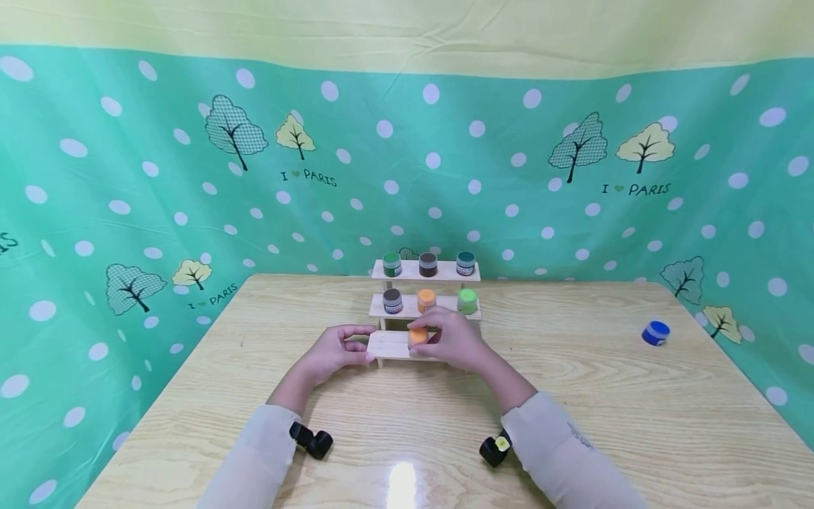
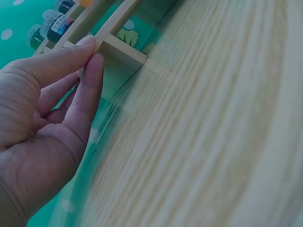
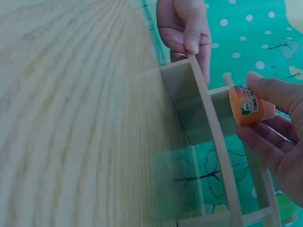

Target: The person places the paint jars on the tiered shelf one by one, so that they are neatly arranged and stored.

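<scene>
A three-tier wooden stand (image 1: 386, 343) sits at the middle of the table. My left hand (image 1: 333, 351) pinches the left end of its lowest shelf between thumb and finger, as the left wrist view shows up close at the shelf corner (image 2: 102, 40). My right hand (image 1: 454, 338) grips an orange paint jar (image 1: 417, 337) over the right half of that shelf. In the right wrist view the jar's label (image 3: 251, 105) shows, with thumb and fingers around its sides. Whether the jar's base touches the shelf, I cannot tell.
On the top shelf stand green (image 1: 391, 265), dark brown (image 1: 428, 265) and teal (image 1: 466, 264) jars. The middle shelf bears dark purple (image 1: 392, 301), orange (image 1: 426, 300) and light green (image 1: 467, 301) ones. A blue jar (image 1: 656, 333) is far right on the table. Patterned cloth (image 1: 356, 162) hangs behind.
</scene>
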`<state>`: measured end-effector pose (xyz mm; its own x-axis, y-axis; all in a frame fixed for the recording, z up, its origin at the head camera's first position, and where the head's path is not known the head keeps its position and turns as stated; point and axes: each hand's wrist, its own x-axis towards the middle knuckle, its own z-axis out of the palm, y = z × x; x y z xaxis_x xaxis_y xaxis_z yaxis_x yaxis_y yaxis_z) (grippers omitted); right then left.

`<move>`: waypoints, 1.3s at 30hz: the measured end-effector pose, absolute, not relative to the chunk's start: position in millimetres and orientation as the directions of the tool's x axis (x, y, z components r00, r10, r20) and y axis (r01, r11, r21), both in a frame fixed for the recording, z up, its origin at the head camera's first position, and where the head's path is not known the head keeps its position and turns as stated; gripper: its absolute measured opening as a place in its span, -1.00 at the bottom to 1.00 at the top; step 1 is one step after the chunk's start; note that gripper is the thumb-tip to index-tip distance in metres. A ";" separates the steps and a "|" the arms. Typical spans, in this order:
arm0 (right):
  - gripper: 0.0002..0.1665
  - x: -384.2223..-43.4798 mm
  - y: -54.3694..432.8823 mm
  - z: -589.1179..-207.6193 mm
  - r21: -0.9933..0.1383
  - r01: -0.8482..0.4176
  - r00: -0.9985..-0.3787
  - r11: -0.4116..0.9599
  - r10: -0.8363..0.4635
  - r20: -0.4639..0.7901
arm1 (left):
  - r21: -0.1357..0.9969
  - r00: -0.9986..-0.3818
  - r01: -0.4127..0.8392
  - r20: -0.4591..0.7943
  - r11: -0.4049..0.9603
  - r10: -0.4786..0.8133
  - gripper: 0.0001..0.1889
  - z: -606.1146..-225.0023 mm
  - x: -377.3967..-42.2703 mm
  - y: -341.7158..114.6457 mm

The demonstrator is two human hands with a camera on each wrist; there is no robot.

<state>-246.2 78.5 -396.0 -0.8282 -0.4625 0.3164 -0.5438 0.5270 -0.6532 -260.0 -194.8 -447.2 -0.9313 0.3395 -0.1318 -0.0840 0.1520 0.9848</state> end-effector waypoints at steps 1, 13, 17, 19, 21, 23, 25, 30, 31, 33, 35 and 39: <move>-0.54 -246.8 76.6 -396.7 -0.652 -0.542 -0.829 0.530 -0.464 0.312 | 0.985 -0.931 -0.085 -0.133 0.152 0.339 -0.33 -447.3 -260.2 -194.7; -0.57 -250.8 63.6 -403.4 -0.626 -0.547 -0.826 0.555 -0.479 0.297 | 0.986 -0.929 -0.083 -0.129 0.143 0.347 -0.33 -448.4 -262.7 -193.9; -0.58 -250.4 61.9 -403.8 -0.593 -0.551 -0.827 0.587 -0.477 0.296 | 0.987 -0.928 -0.082 -0.127 0.138 0.350 -0.33 -447.9 -262.3 -193.9; -0.58 -250.0 60.8 -403.9 -0.582 -0.550 -0.830 0.599 -0.473 0.297 | 0.987 -0.928 -0.082 -0.126 0.139 0.350 -0.33 -447.6 -261.9 -193.8; -0.57 -249.6 60.1 -404.4 -0.574 -0.549 -0.831 0.608 -0.468 0.299 | 0.987 -0.929 -0.082 -0.127 0.141 0.347 -0.33 -447.7 -261.8 -193.6; -0.57 -249.0 60.0 -405.1 -0.570 -0.553 -0.829 0.607 -0.467 0.308 | 0.986 -0.930 -0.084 -0.129 0.144 0.345 -0.33 -448.1 -261.8 -193.7; -0.56 -247.9 60.6 -405.3 -0.576 -0.555 -0.828 0.599 -0.463 0.317 | 0.985 -0.930 -0.086 -0.133 0.147 0.343 -0.33 -448.2 -261.5 -193.6; -0.53 -244.7 66.1 -405.1 -0.656 -0.561 -0.821 0.505 -0.440 0.363 | 0.985 -0.933 -0.086 -0.133 0.152 0.336 -0.33 -448.5 -260.6 -193.6; -0.52 -244.1 67.8 -405.0 -0.675 -0.559 -0.821 0.482 -0.433 0.372 | 0.984 -0.933 -0.083 -0.131 0.155 0.334 -0.33 -448.7 -260.5 -193.8; -0.50 -243.0 71.6 -404.6 -0.706 -0.552 -0.824 0.444 -0.417 0.383 | 0.984 -0.935 -0.082 -0.130 0.155 0.331 -0.34 -449.2 -260.4 -194.0; -0.47 -241.9 76.4 -403.7 -0.728 -0.543 -0.830 0.417 -0.399 0.390 | 0.984 -0.935 -0.079 -0.128 0.158 0.330 -0.34 -449.9 -260.6 -194.0; -0.49 -238.4 86.5 -399.1 -0.758 -0.537 -0.831 0.371 -0.385 0.401 | 0.985 -0.935 -0.072 -0.121 0.154 0.334 -0.34 -451.1 -260.9 -194.3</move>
<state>-238.4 86.5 -399.1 -0.8312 -0.3851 0.4010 -0.5372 0.3706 -0.7577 -260.9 -194.3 -451.1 -0.9349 0.3338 -0.1206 -0.0721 0.1539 0.9855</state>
